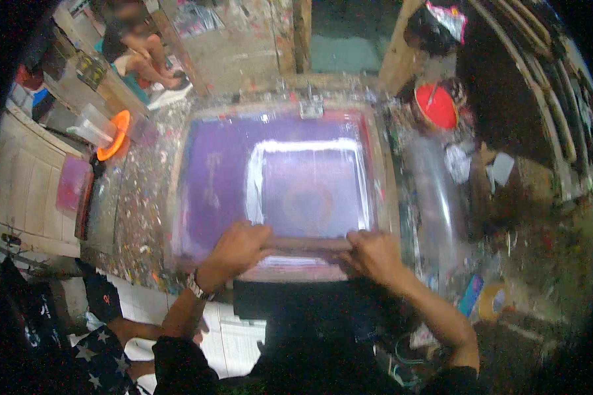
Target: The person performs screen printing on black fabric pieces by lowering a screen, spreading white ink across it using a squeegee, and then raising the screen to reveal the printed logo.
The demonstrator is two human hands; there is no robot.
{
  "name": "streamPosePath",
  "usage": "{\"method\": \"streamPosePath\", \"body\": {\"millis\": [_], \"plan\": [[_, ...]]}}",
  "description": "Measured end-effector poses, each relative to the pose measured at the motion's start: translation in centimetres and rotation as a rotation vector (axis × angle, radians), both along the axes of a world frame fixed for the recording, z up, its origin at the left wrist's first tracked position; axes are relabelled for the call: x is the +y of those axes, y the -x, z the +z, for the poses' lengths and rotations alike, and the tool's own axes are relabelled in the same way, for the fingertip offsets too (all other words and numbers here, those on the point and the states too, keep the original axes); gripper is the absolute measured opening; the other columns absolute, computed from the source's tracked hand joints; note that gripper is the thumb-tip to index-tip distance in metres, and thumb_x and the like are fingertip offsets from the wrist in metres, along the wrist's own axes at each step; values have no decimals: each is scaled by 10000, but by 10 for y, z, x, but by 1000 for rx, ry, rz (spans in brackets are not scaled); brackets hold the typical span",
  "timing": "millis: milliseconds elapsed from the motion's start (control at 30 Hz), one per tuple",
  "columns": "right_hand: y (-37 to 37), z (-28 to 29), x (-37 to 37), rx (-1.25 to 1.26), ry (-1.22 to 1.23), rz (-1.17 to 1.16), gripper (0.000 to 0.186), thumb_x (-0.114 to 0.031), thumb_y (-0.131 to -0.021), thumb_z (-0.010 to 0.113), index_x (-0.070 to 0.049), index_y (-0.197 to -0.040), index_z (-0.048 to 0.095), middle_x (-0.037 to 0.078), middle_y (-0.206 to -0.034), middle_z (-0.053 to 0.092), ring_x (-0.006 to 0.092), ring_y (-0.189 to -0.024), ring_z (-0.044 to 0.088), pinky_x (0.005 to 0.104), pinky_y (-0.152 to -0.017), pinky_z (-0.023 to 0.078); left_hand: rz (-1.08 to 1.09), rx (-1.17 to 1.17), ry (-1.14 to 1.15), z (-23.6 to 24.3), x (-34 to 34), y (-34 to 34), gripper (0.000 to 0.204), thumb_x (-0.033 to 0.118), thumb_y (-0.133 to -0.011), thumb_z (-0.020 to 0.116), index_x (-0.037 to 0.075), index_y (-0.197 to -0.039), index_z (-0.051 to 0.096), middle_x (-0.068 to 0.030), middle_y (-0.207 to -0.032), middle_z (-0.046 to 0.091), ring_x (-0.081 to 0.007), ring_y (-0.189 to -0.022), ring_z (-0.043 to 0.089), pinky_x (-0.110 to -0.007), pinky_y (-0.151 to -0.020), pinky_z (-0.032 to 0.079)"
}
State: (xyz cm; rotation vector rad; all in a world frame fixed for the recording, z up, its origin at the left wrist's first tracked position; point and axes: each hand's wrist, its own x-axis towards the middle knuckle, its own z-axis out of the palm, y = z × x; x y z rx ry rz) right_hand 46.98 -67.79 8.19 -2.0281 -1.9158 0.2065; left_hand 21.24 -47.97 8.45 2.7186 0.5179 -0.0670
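Observation:
A squeegee (310, 244) with a brown, bar-like handle lies across the near end of a purple printing screen (221, 178). My left hand (239, 247) is closed round its left end, and my right hand (375, 253) grips the right end. White strips border a paler rectangle on the mesh, where a faint rounded shape (308, 204) shows. At the far edge of the screen sits a metal clamp (311, 107). What lies under the screen is hidden, as is the squeegee's blade.
The screen rests on a paint-spattered table (145, 204). A red bowl (435, 108) with a stick stands far right, above a clear plastic sheet or roll (435, 191). An orange dish (115, 135) is at the left. One person (145, 59) sits far left; another's star-patterned clothing (102, 355) shows lower left.

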Motion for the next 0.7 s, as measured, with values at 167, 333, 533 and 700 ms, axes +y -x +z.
{"method": "streamPosePath", "body": {"millis": [167,333,533,700], "plan": [[-65,-22,99,-40,-116,-75,314,-371,-806,730,-95,-822,582,143,-720,636,358,-618,628,453,-570,481,-3,-206,-219,-13,112,-75,336,282,-852,673,46,-1055,546,-189,-1059,647,-377,-1036,610,-532,-1045,375],[-119,-29,157,-259,-255,-32,239,-284,-815,691,-84,-842,564,142,-728,618,352,-668,628,477,-561,475,42,-191,-343,-16,153,-114,257,184,-880,629,61,-1082,532,-154,-940,665,-348,-936,653,-557,-991,423],[-97,-42,115,-181,-116,35,167,-210,-837,630,-105,-929,539,115,-801,592,363,-701,622,481,-615,491,-29,-149,-307,-21,98,-66,335,214,-863,662,28,-1112,534,-198,-899,670,-384,-839,659,-524,-847,506],[-132,-10,184,-263,-67,-46,338,-360,-849,660,-114,-1053,552,154,-989,677,373,-913,663,503,-816,500,174,-278,-346,-16,158,-120,483,420,-890,666,30,-1148,548,-215,-956,668,-405,-865,652,-460,-838,516]]}}
